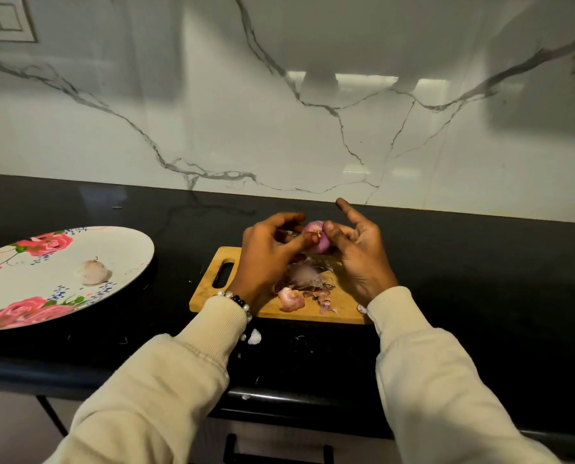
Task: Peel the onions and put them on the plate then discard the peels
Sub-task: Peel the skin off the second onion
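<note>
A purple onion is held in the air between two hands, just above the far edge of a wooden cutting board that lies on the black table, near its middle. The left hand is curled round the onion's left side, its thumb pressed across the near face, and something dark and thin, perhaps a small blade, seems to show under its fingers; it cannot be told for sure. The right hand pinches the onion's right side with thumb and a fingertip, while its other fingers are spread and raised. The stem end appears turned toward the viewer, so remaining skin is judged likely to be pulled down toward the near edge. Loose peels are heaped on the board directly below. Toward the table's left edge, a rose-patterned plate carries one peeled onion, on the left hand's side.
</note>
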